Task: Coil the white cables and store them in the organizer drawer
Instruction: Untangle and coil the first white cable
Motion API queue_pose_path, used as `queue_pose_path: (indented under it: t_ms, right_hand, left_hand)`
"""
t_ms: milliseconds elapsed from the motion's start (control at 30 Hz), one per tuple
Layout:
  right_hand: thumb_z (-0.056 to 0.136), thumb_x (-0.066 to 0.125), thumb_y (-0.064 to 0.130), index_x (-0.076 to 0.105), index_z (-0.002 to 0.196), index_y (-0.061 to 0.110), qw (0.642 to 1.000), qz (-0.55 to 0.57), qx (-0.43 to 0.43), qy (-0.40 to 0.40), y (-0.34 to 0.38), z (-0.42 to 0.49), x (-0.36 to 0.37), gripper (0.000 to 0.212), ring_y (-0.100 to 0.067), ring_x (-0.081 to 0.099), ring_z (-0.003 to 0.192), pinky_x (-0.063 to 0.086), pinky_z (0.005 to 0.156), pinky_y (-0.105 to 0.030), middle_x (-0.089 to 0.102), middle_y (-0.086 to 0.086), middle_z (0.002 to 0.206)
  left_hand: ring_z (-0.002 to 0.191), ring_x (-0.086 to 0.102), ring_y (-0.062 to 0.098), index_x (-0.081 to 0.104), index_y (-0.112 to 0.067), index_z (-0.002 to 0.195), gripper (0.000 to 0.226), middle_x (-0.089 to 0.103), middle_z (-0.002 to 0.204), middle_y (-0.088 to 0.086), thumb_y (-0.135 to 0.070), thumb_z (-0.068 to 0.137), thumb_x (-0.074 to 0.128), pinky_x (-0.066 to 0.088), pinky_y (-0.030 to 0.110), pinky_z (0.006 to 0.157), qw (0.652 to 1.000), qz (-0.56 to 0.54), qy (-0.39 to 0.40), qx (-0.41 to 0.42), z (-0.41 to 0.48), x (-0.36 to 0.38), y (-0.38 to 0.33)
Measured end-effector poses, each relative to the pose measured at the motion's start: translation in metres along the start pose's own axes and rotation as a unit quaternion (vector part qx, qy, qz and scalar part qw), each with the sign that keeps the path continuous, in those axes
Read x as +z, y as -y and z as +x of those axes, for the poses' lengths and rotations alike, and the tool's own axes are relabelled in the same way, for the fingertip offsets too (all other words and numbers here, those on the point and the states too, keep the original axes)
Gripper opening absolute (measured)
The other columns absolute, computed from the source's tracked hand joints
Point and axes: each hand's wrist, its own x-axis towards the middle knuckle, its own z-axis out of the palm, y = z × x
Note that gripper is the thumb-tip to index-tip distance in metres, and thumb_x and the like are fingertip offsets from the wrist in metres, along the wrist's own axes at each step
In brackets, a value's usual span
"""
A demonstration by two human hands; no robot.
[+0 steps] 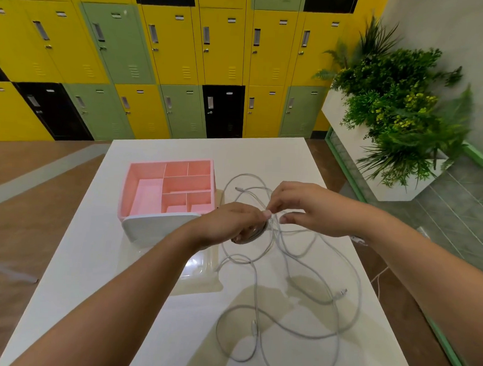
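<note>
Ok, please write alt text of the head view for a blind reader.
Two hands hold white cables above a white table: the left hand grips a small coil, the right hand pinches a strand beside it. More cable lies in loose loops on the table, and a pink organizer stands to the left.

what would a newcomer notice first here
Loose white cables sprawl in tangled loops over the right of the white table, where the left hand and right hand meet, both gripping strands. Left of them sits a pink organizer with divided compartments; yellow, green and black lockers fill the wall behind.
</note>
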Motion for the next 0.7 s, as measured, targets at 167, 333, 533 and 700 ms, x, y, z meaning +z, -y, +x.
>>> queue_pose_path:
  t_ms: [167,333,533,700]
  right_hand:
    - [0.093,0.06,0.011,0.049,0.138,0.031,0.983,0.032,0.04,0.175,-0.001,-0.007,-0.019,0.05,0.003,0.047,0.122,0.036,0.104,-0.013,0.048,0.017,0.132]
    - [0.093,0.062,0.016,0.051,0.136,0.029,0.992,-0.007,0.045,0.115,-0.003,-0.008,-0.007,0.046,-0.002,0.054,0.115,0.043,0.098,-0.021,0.049,0.014,0.134]
    - [0.088,0.065,0.007,0.07,0.094,0.014,0.991,-0.08,-0.056,-0.097,-0.012,0.0,0.019,0.011,-0.008,0.055,0.084,0.041,0.076,-0.017,0.058,0.005,0.096]
    - [0.093,0.054,0.002,0.064,0.095,0.011,0.995,-0.058,-0.028,-0.079,-0.01,0.0,0.027,0.014,-0.011,0.052,0.082,0.039,0.074,-0.014,0.056,0.007,0.087]
  left_hand:
    - [0.053,0.033,0.012,0.044,-0.009,0.072,0.04,0.038,0.06,0.001,-0.034,0.102,0.041,0.03,0.022,0.055,0.999,0.035,0.0,-0.01,0.0,0.003,0.003]
    - [0.05,0.034,0.008,0.04,-0.014,0.066,0.043,0.038,0.054,-0.008,-0.037,0.103,0.04,0.03,0.024,0.056,0.999,0.035,-0.02,-0.002,0.001,0.002,0.004]
    - [0.056,0.027,0.015,0.035,-0.018,0.064,0.047,0.031,0.059,-0.004,-0.045,0.102,0.039,0.026,0.027,0.056,0.999,-0.026,0.016,0.019,0.003,0.01,-0.001]
    - [0.056,0.028,0.016,0.036,-0.017,0.066,0.047,0.032,0.058,-0.005,-0.047,0.101,0.038,0.027,0.027,0.057,0.999,-0.029,0.006,0.022,0.003,0.011,0.004]
